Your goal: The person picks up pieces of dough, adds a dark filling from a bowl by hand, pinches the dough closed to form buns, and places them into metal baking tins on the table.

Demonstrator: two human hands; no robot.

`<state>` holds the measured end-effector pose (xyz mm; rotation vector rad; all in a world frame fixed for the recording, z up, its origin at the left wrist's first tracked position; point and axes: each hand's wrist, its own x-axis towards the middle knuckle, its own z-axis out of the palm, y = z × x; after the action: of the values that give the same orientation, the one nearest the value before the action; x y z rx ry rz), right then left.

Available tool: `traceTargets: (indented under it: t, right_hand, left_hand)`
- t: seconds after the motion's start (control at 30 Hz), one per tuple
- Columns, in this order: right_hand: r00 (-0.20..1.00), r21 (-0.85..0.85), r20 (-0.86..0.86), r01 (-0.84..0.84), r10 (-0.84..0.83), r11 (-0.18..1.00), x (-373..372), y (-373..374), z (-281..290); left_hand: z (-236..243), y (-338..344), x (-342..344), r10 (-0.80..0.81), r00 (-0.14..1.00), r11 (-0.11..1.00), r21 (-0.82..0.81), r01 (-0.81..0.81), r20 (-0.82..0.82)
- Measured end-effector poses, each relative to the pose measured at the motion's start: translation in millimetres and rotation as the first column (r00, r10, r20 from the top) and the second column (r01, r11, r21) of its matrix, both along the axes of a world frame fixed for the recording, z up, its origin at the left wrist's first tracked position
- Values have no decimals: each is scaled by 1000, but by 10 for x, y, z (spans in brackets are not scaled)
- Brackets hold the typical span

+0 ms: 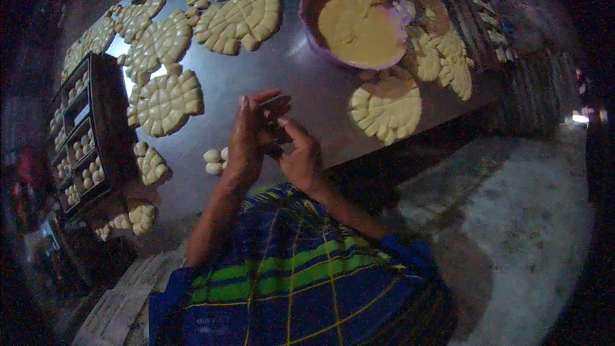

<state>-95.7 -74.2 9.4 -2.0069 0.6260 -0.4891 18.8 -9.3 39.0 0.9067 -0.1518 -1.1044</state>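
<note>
My left hand [246, 138] is raised over the near edge of the metal table, fingers stretched out and spread, nothing visible in it. Close beside it, my right hand [302, 157] turns toward its palm with thumb and fingers apart. Shadow darkens the gap between the two hands. Just left of them, a few small dough balls [213, 161] lie on the table. Farther left is a round of dough cut into pieces [170, 104]. To the right sits another scored dough round [386, 109].
A purple basin [309, 9] of pale yellow batter or dough stands at the table's far side. More dough rounds [240, 18] cover the far left. A dark compartmented tray [110, 99] holding dough balls is at left. More dough pieces [453, 64] lie right of the basin.
</note>
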Motion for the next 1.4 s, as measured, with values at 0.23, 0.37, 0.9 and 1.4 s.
traceTargets:
  t: [0.23,0.37,0.9,1.4]
  right_hand:
    - [916,744,367,-181,-165,643,-132,-396,63]
    - [967,785,253,-224,32,578,-438,-548,234]
    - [911,383,-225,-243,345,891,-387,-2925,1194]
    - [293,41,-785,-855,545,517,318,-3799,488]
  left_hand:
    - [194,-151,-219,23,179,952,33,-303,984]
    - [172,-281,-361,32,-271,971,-95,-220,962]
    - [-168,-248,-305,-233,728,954,295,45,644]
    - [-322,108,-206,-4,892,817,516,-258,452]
